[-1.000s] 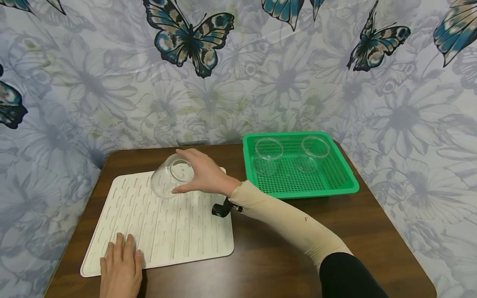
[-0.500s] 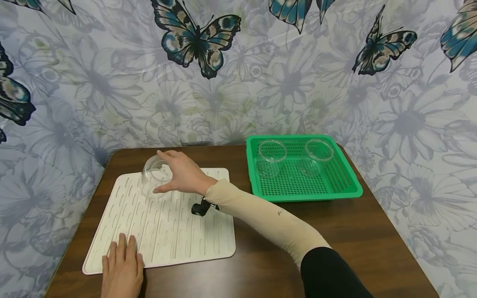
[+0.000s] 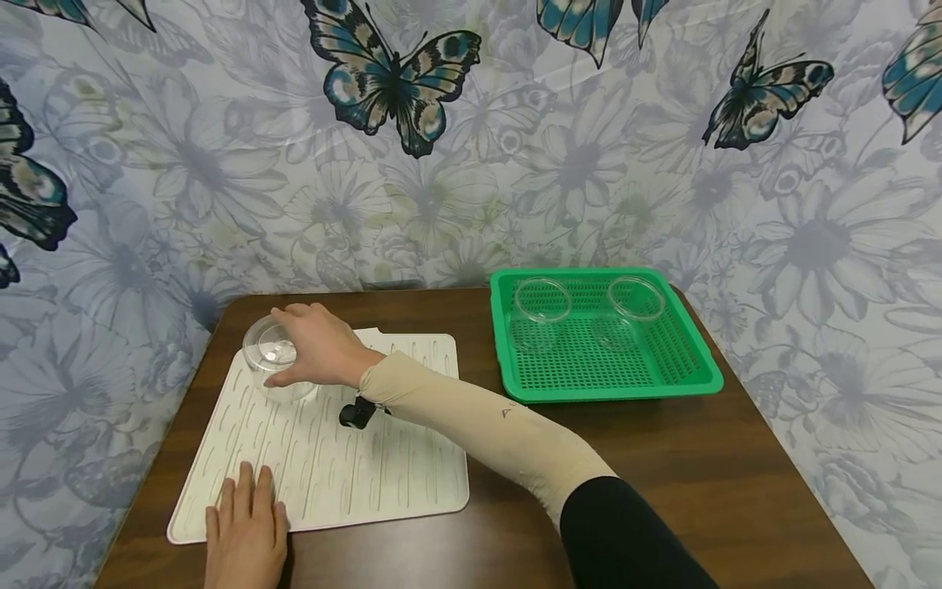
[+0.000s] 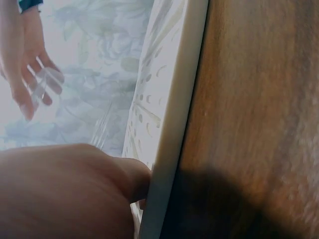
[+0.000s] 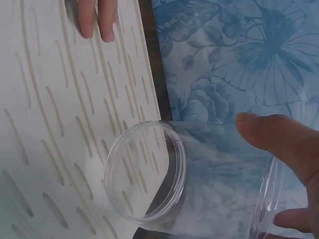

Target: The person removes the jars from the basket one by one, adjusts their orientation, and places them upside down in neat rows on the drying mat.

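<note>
R hand (image 3: 320, 343) holds a clear cup (image 3: 271, 356), thumb & fingers spread around its side, at far L corner of the white mat (image 3: 346, 458). Can't tell if cup touches mat or hangs just above. R wrist view: cup's round rim is nr same mat corner, thumb on the wall.

L hand (image 3: 246, 532) holds nothing; lies flat w/ fingers straight on mat's near edge, twd its L corner.

Beige sleeve (image 3: 478, 421) crosses over mat's R side, blk sleeve (image 3: 625, 532) above it on the arm; small blk device (image 3: 358, 412) at R wrist, over mat.

Green basket (image 3: 607, 395) sits R of mat, apart from it, w/ 2 clear cups (image 3: 540, 315) inside, side by side. Brown table (image 3: 736, 491) under mat; butterfly-print cloth (image 3: 581, 204) behind it.
</note>
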Motion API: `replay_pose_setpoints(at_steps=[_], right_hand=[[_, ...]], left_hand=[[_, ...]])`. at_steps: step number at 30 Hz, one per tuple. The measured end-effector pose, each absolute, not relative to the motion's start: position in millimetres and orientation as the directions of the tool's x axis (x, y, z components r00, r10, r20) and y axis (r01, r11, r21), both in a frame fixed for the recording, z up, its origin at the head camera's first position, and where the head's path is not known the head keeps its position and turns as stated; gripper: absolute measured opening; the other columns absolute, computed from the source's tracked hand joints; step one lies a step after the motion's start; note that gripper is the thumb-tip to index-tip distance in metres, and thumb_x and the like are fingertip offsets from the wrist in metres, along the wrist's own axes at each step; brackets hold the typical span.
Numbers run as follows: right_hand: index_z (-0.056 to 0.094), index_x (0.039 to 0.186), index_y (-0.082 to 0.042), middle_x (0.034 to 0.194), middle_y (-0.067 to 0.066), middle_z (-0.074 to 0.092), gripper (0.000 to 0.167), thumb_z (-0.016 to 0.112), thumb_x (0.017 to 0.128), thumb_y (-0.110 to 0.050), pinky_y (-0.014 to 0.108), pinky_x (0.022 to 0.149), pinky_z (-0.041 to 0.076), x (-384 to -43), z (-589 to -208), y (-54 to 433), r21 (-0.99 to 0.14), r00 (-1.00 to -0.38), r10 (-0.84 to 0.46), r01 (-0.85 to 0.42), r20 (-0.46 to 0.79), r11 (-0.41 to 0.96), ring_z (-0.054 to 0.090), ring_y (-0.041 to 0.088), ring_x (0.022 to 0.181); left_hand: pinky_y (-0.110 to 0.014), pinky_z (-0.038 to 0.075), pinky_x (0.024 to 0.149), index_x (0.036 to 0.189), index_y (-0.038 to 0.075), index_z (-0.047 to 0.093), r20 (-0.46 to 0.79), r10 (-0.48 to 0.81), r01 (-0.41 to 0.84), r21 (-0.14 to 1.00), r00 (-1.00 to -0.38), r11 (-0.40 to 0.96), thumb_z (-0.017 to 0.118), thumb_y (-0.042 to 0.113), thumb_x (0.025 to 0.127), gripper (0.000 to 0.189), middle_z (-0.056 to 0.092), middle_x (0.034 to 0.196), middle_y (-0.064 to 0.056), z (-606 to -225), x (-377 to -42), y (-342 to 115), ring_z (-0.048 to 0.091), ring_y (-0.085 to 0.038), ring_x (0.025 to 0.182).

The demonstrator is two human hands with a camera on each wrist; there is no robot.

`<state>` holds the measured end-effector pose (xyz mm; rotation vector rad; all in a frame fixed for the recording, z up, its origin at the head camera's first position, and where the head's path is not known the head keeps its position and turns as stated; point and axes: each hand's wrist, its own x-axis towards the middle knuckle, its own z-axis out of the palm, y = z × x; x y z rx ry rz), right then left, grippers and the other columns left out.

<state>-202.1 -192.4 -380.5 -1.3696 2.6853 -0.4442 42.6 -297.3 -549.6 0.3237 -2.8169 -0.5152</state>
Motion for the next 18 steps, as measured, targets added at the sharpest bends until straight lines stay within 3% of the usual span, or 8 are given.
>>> replay_pose_setpoints(at_steps=[10, 18], right_hand=[[0.037, 0.172, -0.018, 0.170, -0.005, 0.044, 0.108, 0.080, 0.089, -0.073, 0.019, 0.110, 0.046, -199, -380, -223, -0.228, -0.584, -0.811, -0.788, -0.013, 0.571, 0.043, 0.015, 0.153], [0.041, 0.170, -0.019, 0.166, -0.005, 0.048, 0.107, 0.079, 0.087, -0.075, 0.020, 0.104, 0.051, -204, -385, -236, -0.198, -0.596, -0.803, -0.784, -0.027, 0.589, 0.049, 0.016, 0.146]], left_hand=[[-0.087, 0.015, 0.114, 0.151, -0.015, 0.045, 0.202, -0.270, -0.182, 0.371, -0.941, 0.911, 0.057, 0.008, 0.107, 0.052, 0.031, 0.161, -0.043, -547, 46, -297, 0.026, -0.068, 0.146], [-0.083, 0.004, 0.121, 0.156, -0.014, 0.040, 0.153, -0.263, -0.187, 0.387, -0.953, 0.903, 0.052, 0.011, 0.111, 0.053, 0.026, 0.166, -0.042, -545, 46, -297, 0.020, -0.067, 0.151]])
